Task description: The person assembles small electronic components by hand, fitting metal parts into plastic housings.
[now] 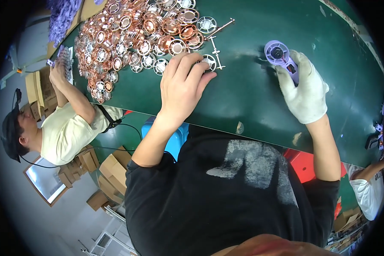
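Note:
My right hand (306,91), in a white glove, grips a small purple handheld fan (291,69) by its handle. The fan's round head points away from me, and dark parts show inside its ring. My bare left hand (181,85) reaches over the near right edge of a heap of shiny copper and silver round grilles (128,40). Its fingers are loosely bent, with the thumb apart. A silver round grille (210,62) lies at the index fingertip; whether they touch I cannot tell. Thin metallic sprue pieces (216,52) lie just beyond it.
The green tabletop (251,102) carries all this. At the left, a co-worker (68,136) in a cap handles small parts by purple pieces (64,19). Another person's white sleeve (367,196) shows at the far right. Cardboard boxes (113,173) and a blue stool (177,140) stand below.

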`<state>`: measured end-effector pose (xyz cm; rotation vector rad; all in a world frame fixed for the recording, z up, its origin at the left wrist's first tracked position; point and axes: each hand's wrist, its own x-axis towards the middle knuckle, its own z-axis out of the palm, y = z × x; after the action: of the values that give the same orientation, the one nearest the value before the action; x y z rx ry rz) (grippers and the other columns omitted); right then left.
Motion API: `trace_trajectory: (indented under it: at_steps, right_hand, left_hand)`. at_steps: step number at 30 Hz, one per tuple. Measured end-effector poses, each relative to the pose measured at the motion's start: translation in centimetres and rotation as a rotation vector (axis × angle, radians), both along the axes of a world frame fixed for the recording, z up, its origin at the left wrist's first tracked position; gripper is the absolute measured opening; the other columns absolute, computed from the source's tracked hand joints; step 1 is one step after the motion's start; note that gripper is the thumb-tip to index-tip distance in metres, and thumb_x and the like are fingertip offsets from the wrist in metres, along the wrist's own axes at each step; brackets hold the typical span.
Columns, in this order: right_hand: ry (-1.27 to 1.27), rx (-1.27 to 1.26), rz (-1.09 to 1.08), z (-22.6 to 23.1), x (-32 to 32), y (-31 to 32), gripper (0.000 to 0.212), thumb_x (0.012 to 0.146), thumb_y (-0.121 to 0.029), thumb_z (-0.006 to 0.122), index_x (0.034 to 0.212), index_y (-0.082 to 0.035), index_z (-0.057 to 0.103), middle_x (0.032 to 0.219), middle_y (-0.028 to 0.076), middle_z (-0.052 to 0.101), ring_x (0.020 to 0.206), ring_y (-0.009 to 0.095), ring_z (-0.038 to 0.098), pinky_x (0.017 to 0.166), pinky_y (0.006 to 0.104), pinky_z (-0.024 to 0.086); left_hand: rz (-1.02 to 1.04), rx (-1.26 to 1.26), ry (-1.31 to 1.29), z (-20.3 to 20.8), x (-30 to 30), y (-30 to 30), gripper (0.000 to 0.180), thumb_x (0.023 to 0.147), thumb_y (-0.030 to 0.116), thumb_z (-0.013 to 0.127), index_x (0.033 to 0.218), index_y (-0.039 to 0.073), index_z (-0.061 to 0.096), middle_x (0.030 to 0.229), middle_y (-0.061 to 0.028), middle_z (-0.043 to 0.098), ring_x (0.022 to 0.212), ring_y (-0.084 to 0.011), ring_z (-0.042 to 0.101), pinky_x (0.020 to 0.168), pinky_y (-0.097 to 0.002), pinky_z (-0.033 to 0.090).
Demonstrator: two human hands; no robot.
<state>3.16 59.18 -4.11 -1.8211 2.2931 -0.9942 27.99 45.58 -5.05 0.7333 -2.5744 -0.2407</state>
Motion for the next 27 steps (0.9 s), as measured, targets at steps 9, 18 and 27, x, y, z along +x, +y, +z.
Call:
trace_trajectory:
  at_steps: [9,18,27]
  right_hand:
    - [-0.186,0.216,-0.139,0.7,0.3,0.2,0.037,0.085,-0.031,0.076,0.115,-0.011,0.066,0.089,0.012,0.075,0.08,0.03,0.075,0.071,0.0389,0.059]
    - [0.048,0.077,0.018,0.7,0.1,0.2,0.023,0.077,-0.018,0.075,0.099,-0.013,0.072,0.071,0.01,0.07,0.067,0.03,0.071,0.059,0.0395,0.056]
    - [0.003,0.113,-0.011,0.3,-0.7,0.3,0.025,0.075,-0.018,0.075,0.1,-0.015,0.072,0.071,0.009,0.07,0.065,0.028,0.071,0.057,0.0382,0.056]
  left_hand:
    - [-0.086,-0.151,0.162,-0.4,-2.0,-1.8,0.028,0.078,0.002,0.081,0.098,0.002,0.06,0.091,-0.0102,0.068,0.083,-0.0324,0.064,0.074,-0.0391,0.052]
    - [-0.249,-0.049,0.223,1.2,-11.1,0.1,0.019,0.081,0.01,0.075,0.09,0.007,0.059,0.089,-0.0042,0.062,0.074,-0.0229,0.06,0.057,-0.0333,0.049]
    - [-0.364,0.35,0.206,2.2,-10.4,-0.4,0.043,0.079,0.022,0.086,0.116,0.005,0.071,0.109,-0.0093,0.072,0.083,-0.017,0.069,0.062,-0.0282,0.053]
